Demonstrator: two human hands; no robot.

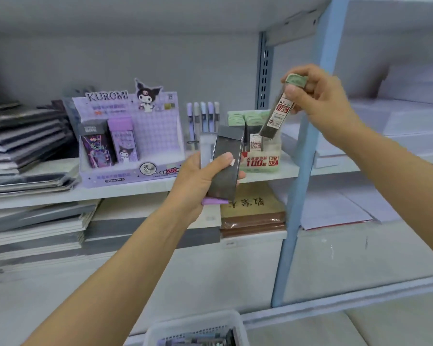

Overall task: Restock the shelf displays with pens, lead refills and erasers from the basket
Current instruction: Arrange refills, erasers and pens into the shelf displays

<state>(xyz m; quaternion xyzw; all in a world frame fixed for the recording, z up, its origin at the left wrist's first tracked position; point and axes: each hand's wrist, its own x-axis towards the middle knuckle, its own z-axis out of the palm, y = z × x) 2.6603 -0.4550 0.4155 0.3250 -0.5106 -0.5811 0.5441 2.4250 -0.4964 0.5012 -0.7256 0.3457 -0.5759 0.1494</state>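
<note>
I am working partway through; the Kuromi display (130, 136) is showing only two boxes, and the basket (195, 328) is holding more stock. My right hand (318, 96) is pinching a green-capped lead refill (276, 113) by its top, just above the green display (258, 146); my left hand (200, 181) is gripping dark refill boxes (226, 166), perhaps two.

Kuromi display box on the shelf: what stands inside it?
Inside the Kuromi display box two cases stand at its left: a dark case and a purple case. Its front wall hides their bases.
</note>
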